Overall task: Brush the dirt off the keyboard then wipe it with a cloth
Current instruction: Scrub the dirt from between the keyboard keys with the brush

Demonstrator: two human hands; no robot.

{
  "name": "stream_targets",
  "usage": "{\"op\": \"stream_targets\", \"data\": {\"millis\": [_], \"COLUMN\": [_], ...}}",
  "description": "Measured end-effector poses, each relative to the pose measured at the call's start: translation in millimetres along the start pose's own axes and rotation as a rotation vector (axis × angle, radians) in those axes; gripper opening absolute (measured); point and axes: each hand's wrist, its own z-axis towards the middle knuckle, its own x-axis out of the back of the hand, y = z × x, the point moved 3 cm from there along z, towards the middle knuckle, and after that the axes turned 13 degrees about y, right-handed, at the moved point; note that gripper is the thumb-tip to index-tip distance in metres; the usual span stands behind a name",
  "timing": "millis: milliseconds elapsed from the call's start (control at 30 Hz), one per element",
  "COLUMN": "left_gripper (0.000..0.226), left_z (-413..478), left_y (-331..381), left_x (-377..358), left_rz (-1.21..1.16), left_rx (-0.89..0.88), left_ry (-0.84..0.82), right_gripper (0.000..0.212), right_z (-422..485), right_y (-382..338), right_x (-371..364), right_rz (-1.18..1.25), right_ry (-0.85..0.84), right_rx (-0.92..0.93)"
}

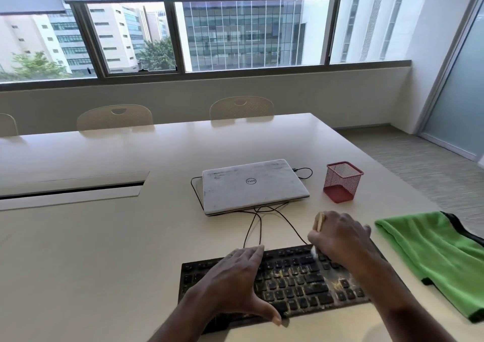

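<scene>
Left hand lies flat, fingers straight, pressing on the left half of the keyboard. Right hand grips the brush, bristles at the far key row. The keyboard runs left to right; its dirt lies nearer the right hand, the cloth rightward.

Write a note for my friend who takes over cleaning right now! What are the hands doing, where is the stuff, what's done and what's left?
Left hand: lies flat on the left half of the keyboard, fingers straight, apparently steadying it.
Right hand: grips the brush, bristles down on the top rows at the right.
Dirt: yellowish crumbs and dust sit on the middle and right keys.
Green cloth: lies untouched on the table, right of the keyboard.
Done: brushing is under way.
Left: finish brushing, then wipe with the cloth.
</scene>
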Motion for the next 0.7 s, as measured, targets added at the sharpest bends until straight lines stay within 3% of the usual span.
{"op": "stream_targets", "data": {"millis": [267, 367, 433, 533, 700], "left_gripper": [0.14, 0.143, 0.144, 0.145, 0.145], "left_z": [14.3, 17.5, 20.0, 21.9, 22.6], "left_y": [15.9, 20.1, 22.7, 24.8, 23.2], "left_x": [-9.3, -11.4, -13.0, -16.4, -20.5], "left_rz": [0.023, 0.042, 0.047, 0.055, 0.073], "left_rx": [-0.043, -0.054, -0.052, -0.051, -0.044], "left_ry": [-0.017, -0.017, -0.021, -0.034, -0.047], "right_gripper": [0.012, 0.007, 0.008, 0.009, 0.014], "right_z": [0.5, -4.6, -7.4, -2.9, 10.4], "right_y": [21.3, 15.9, 16.0, 25.0, 40.7], "right_x": [9.2, 8.4, 6.0, 10.7, 27.3], "right_rz": [-0.036, 0.089, 0.04, 0.014, 0.366], "right_ry": [0.006, -0.049, -0.066, 0.009, 0.109], "right_rx": [-0.023, 0.038, 0.068, 0.011, -0.109]}}
